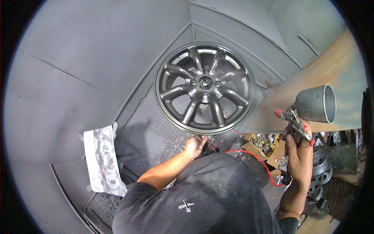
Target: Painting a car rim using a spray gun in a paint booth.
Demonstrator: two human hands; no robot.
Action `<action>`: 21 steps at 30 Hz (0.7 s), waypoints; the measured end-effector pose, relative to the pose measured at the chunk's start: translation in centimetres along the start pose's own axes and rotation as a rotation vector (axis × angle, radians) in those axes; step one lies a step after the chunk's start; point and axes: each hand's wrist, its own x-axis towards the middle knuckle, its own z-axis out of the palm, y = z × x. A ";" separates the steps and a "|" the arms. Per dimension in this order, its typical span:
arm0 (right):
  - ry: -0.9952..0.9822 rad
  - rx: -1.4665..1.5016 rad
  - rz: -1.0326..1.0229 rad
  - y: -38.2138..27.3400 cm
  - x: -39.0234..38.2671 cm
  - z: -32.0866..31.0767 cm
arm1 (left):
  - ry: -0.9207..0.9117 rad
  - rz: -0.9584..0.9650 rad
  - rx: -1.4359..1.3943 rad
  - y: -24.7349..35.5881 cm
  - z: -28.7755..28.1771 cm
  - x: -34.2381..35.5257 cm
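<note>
A dark grey, glossy alloy wheel rim [190,111] with several spokes lies face up in front of me. My left hand [194,146] is just below the rim's near edge, its fingers curled together; what they hold, if anything, is hidden. Off to the right, my right hand [299,158] grips a spray gun [292,117] by its handle. The gun carries a grey metal paint cup [313,104], tilted with its round end to the right. Red parts show on the gun's nozzle and knobs. It is well apart from the wheel.
Grey sheet walls [89,58] enclose the left and back. A brown board [272,109] stands at right. A red hose [255,155] runs behind me to the right. Cardboard boxes [274,156] and more wheels [321,165] sit at lower right. A white paint-smeared cloth [103,160] hangs at left.
</note>
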 end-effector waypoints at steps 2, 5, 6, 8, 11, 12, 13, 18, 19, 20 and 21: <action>0.007 -0.142 -0.050 0.5 -0.1 0.0 | -0.017 0.001 0.012 0.2 0.5 -0.5; -0.134 0.046 0.031 -0.2 -1.3 0.3 | -0.070 0.017 0.070 0.7 0.5 -0.5; -0.167 0.094 0.051 -0.4 -1.7 0.6 | -0.029 0.020 0.099 1.2 0.5 -0.6; -0.255 0.297 0.126 -0.5 -2.8 1.1 | 0.143 0.064 0.155 1.9 0.2 -0.3; -0.289 0.353 0.103 0.2 -3.1 1.9 | 0.241 0.154 0.286 5.5 -1.6 1.2; -0.252 0.182 0.041 0.4 -2.8 1.8 | 0.234 0.196 0.347 7.1 -2.1 2.1; -0.222 0.016 -0.028 0.9 -2.5 1.8 | 0.235 0.247 0.404 8.9 -3.1 3.2; 0.037 -0.076 -0.061 2.2 -1.0 1.4 | 0.089 0.120 0.447 13.4 -2.2 3.2; 0.064 0.017 0.089 2.1 -1.4 1.0 | 0.084 0.050 0.531 13.2 -1.5 2.7; 0.109 0.049 0.092 2.3 -1.4 0.9 | 0.098 0.048 0.548 12.6 -0.7 1.9; 0.149 0.080 0.094 2.6 -1.3 0.9 | 0.095 0.029 0.491 11.9 -0.1 1.1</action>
